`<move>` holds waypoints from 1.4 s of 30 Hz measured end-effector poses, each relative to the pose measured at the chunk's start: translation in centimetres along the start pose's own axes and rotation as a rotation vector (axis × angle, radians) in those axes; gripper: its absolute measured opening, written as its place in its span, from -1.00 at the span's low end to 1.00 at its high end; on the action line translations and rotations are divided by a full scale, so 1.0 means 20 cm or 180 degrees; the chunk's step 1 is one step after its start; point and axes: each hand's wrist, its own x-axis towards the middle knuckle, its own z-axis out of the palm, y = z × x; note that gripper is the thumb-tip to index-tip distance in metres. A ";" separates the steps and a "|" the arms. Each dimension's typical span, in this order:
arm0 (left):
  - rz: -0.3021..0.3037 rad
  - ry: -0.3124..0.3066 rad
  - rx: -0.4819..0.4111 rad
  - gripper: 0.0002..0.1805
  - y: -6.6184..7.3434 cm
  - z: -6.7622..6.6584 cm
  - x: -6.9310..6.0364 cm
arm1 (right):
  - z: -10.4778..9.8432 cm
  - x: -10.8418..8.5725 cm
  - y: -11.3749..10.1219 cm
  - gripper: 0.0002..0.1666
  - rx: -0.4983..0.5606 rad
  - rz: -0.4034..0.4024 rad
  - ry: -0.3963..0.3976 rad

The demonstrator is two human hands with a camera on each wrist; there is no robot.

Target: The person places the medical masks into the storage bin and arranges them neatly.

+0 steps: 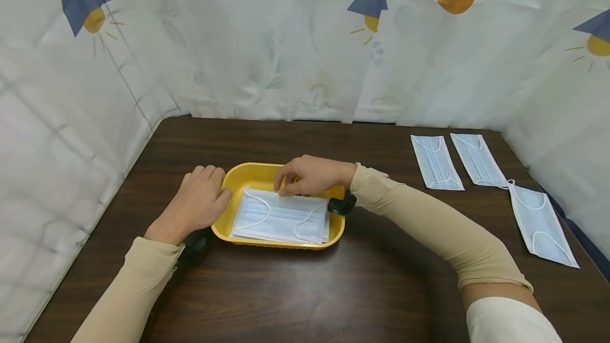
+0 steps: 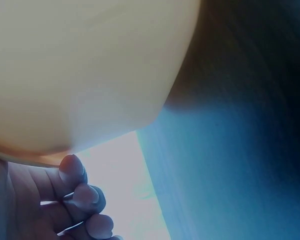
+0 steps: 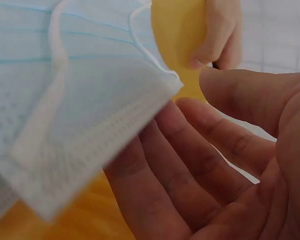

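A yellow plastic basket [image 1: 252,172] stands on the table, holding a stack of pale blue face masks [image 1: 281,217] with white ear loops. My left hand [image 1: 195,200] grips the basket's left rim; its curled fingertips [image 2: 85,195] show against the outer wall in the left wrist view. Over the far edge of the stack is my right hand [image 1: 312,173]. In the right wrist view its thumb and fingers stand apart, the fingers beside the edge of the top mask [image 3: 100,100], pinching nothing. Whether those fingers touch the mask, I cannot tell.
Three more masks lie at the right of the dark wooden table [image 1: 324,295]: one [image 1: 436,163] far back, another [image 1: 478,160] beside it, a third [image 1: 543,226] nearer the right edge. A patterned white curtain [image 1: 286,57] hangs behind the table.
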 end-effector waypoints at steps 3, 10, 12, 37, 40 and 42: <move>-0.0006 -0.0025 0.0005 -0.79 0.00 0.00 0.00 | -0.02 -0.03 0.00 -0.71 0.0201 -0.0041 0.0073; -0.0005 -0.0046 0.0040 -0.77 -0.01 0.01 -0.01 | -0.04 -0.12 0.00 -0.71 0.0427 -0.0210 0.0364; -0.0014 -0.0056 0.0041 -0.76 -0.01 0.01 -0.01 | -0.05 -0.15 0.01 -0.72 0.0498 -0.0224 0.0450; 0.0009 -0.0099 0.0068 -0.74 -0.04 -0.01 0.01 | -0.09 -0.57 0.23 -0.79 0.1102 0.0331 0.1896; 0.0010 -0.0125 0.0057 -0.74 -0.03 -0.01 0.02 | -0.08 -0.64 0.29 -0.77 0.1157 0.0374 0.2126; 0.0019 -0.0137 0.0050 -0.74 -0.03 0.00 0.02 | -0.08 -0.69 0.33 -0.76 0.1162 0.0425 0.2282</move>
